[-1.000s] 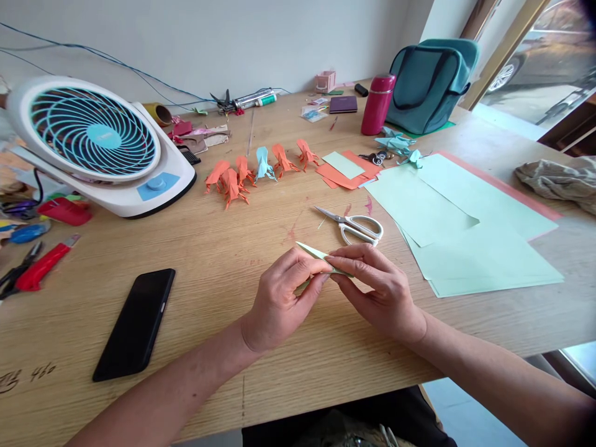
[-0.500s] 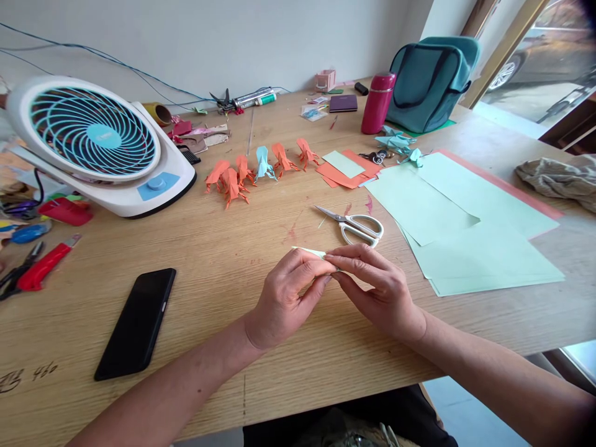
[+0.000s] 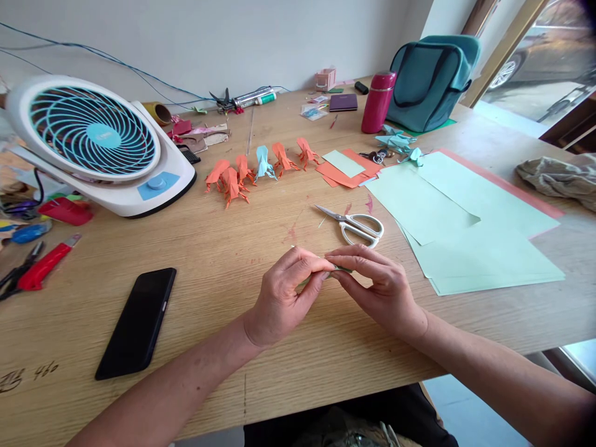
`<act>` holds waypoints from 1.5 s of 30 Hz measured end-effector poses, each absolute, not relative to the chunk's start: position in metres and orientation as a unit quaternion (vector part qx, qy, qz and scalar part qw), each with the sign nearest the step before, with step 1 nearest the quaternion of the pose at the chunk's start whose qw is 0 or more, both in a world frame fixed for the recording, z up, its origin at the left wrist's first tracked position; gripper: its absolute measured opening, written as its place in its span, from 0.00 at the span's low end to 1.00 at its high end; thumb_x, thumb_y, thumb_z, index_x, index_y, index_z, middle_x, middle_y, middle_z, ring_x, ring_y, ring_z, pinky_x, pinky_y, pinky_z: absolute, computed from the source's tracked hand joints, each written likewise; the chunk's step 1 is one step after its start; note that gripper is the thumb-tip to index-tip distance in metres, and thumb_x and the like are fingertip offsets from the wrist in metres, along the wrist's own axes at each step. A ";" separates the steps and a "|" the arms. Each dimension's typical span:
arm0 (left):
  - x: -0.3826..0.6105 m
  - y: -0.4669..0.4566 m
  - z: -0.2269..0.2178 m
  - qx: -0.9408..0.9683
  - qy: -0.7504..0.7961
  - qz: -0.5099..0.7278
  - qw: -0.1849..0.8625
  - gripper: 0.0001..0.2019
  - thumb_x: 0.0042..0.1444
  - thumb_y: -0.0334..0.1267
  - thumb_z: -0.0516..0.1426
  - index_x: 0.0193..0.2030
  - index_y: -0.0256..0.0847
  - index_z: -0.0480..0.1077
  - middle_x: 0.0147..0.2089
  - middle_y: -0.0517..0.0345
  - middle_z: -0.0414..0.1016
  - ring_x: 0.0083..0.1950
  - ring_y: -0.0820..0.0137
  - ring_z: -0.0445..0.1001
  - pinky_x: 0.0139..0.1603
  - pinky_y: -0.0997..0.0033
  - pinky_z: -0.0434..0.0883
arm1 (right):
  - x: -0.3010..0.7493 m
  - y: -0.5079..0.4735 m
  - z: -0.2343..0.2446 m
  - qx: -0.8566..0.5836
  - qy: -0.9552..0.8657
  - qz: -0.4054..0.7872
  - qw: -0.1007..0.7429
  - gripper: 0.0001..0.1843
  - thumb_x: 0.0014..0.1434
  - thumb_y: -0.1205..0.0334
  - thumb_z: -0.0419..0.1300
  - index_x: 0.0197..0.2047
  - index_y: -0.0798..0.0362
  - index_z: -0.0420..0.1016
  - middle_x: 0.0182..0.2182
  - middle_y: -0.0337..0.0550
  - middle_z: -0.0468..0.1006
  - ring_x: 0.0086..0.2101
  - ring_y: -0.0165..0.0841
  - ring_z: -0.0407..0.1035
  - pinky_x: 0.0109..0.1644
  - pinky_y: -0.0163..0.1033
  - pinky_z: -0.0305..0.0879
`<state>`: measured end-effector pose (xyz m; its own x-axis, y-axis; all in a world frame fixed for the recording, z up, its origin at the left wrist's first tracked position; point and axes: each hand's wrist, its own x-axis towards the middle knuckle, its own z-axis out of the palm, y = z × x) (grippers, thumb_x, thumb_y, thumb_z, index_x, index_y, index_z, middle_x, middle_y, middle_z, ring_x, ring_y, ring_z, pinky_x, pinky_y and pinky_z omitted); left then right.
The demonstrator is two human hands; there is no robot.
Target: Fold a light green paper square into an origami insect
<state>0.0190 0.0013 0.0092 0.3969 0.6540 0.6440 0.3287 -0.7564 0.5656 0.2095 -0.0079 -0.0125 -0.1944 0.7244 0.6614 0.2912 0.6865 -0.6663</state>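
Note:
Both hands meet low over the wooden table near its front edge. My left hand and my right hand pinch a small folded piece of pale green paper between thumbs and fingertips. Most of that paper is hidden by the fingers; only a thin sliver shows. White-handled scissors lie just beyond the hands. Sheets of pale green paper are stacked to the right.
A row of orange and blue folded paper figures stands mid-table, orange paper scraps beside them. A black phone lies front left, a white desk fan back left, red cutters at the left edge. A red flask and teal bag stand at the back right.
The pale green paper's pointed tip, which stuck out to the left of my left hand, has been folded down and now disappears between the fingers. The hands stay in place.

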 end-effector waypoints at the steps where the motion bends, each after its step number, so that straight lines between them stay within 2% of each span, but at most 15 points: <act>1: 0.019 0.001 0.009 0.816 0.299 0.461 0.177 0.10 0.63 0.23 0.59 0.46 0.41 0.75 0.39 0.57 0.75 0.41 0.74 0.76 0.44 0.74 0.76 | 0.210 -0.008 -0.012 -0.340 -0.746 0.202 0.537 0.14 0.63 0.74 0.63 0.50 0.51 0.79 0.44 0.47 0.82 0.44 0.33 0.78 0.47 0.41 0.78; 11: 0.019 0.001 0.012 0.814 0.305 0.454 0.194 0.11 0.63 0.23 0.58 0.46 0.41 0.75 0.38 0.58 0.74 0.40 0.75 0.75 0.42 0.75 0.75 | 0.210 -0.008 -0.013 -0.337 -0.748 0.195 0.537 0.13 0.64 0.73 0.62 0.49 0.49 0.80 0.44 0.46 0.83 0.42 0.34 0.79 0.44 0.42 0.79; 16: 0.018 0.002 0.011 0.819 0.300 0.449 0.194 0.10 0.65 0.24 0.57 0.47 0.42 0.76 0.39 0.58 0.73 0.41 0.73 0.75 0.43 0.73 0.75 | 0.210 -0.008 -0.013 -0.335 -0.748 0.201 0.536 0.14 0.65 0.73 0.62 0.50 0.49 0.80 0.44 0.45 0.83 0.42 0.33 0.79 0.43 0.42 0.79; 24: 0.014 0.008 0.010 0.818 0.327 0.449 0.149 0.05 0.64 0.29 0.61 0.44 0.42 0.72 0.37 0.60 0.76 0.40 0.71 0.74 0.45 0.69 0.73 | 0.211 -0.009 -0.006 -0.343 -0.732 0.239 0.538 0.09 0.64 0.71 0.63 0.43 0.50 0.81 0.40 0.44 0.83 0.39 0.33 0.79 0.41 0.41 0.78; 29: 0.005 0.019 0.012 0.824 0.331 0.446 0.110 0.02 0.64 0.33 0.62 0.41 0.43 0.73 0.37 0.59 0.77 0.40 0.69 0.74 0.45 0.66 0.73 | 0.213 -0.009 -0.003 -0.367 -0.709 0.237 0.554 0.07 0.65 0.68 0.62 0.42 0.49 0.81 0.39 0.44 0.84 0.40 0.36 0.79 0.41 0.43 0.78; 32: 0.000 0.023 0.012 0.838 0.323 0.431 0.090 0.01 0.64 0.34 0.62 0.41 0.43 0.74 0.37 0.58 0.76 0.41 0.69 0.74 0.46 0.65 0.73 | 0.215 -0.008 -0.005 -0.368 -0.709 0.240 0.552 0.06 0.65 0.68 0.62 0.42 0.49 0.80 0.39 0.44 0.84 0.40 0.36 0.79 0.41 0.44 0.77; 35: -0.002 0.026 0.011 0.845 0.309 0.428 0.081 0.02 0.63 0.36 0.62 0.41 0.43 0.75 0.42 0.54 0.73 0.45 0.67 0.73 0.48 0.64 0.74 | 0.217 -0.008 -0.006 -0.371 -0.707 0.241 0.551 0.06 0.65 0.68 0.62 0.42 0.49 0.80 0.39 0.43 0.83 0.40 0.36 0.78 0.42 0.44 0.76; 39: -0.003 0.027 0.012 0.850 0.277 0.429 0.127 0.03 0.63 0.33 0.62 0.43 0.41 0.73 0.48 0.52 0.75 0.50 0.67 0.75 0.54 0.62 0.75 | 0.219 -0.007 -0.006 -0.383 -0.691 0.257 0.557 0.05 0.66 0.67 0.61 0.41 0.49 0.79 0.38 0.42 0.82 0.39 0.35 0.76 0.42 0.42 0.73; 45: -0.001 0.023 0.014 0.817 0.289 0.451 0.213 0.02 0.63 0.31 0.61 0.40 0.40 0.72 0.38 0.57 0.79 0.40 0.71 0.79 0.45 0.70 0.76 | 0.221 -0.006 -0.008 -0.423 -0.653 0.333 0.533 0.06 0.68 0.60 0.60 0.42 0.49 0.79 0.35 0.41 0.79 0.33 0.32 0.72 0.36 0.39 0.69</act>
